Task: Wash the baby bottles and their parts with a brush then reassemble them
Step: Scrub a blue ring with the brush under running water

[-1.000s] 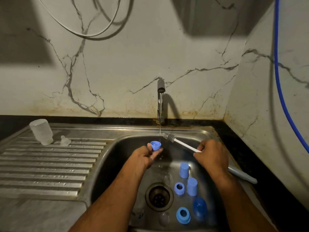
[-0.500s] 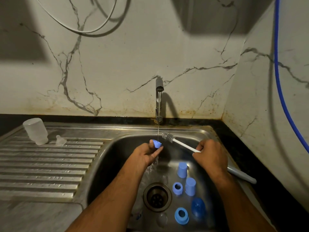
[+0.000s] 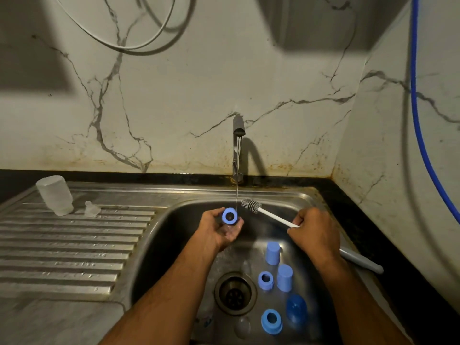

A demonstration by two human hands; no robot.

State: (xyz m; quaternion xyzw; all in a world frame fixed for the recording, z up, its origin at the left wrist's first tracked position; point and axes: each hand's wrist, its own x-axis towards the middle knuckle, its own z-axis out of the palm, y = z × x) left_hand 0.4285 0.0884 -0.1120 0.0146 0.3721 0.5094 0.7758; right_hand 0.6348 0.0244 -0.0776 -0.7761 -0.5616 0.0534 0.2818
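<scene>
A blue ring (image 3: 229, 216) sits pinched in the left hand (image 3: 219, 230) over the sink (image 3: 286, 197), its hole facing the camera, beside the thin water stream from the tap (image 3: 238, 148). The right hand (image 3: 315, 234) grips the white brush (image 3: 271, 215), bristles just right of the ring. More blue parts (image 3: 272, 252) lie near the drain (image 3: 235, 293). A clear bottle (image 3: 55, 195) stands inverted at the drainboard's far left corner.

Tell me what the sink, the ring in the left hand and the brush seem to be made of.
Sink: likely stainless steel, brushed, with dull grey reflections and pressed drainer ridges.
Blue ring held by the left hand: probably plastic, matte, uniform colour.
Brush in the right hand: white handle looks plastic; grey bristles possibly silicone or nylon.
</scene>
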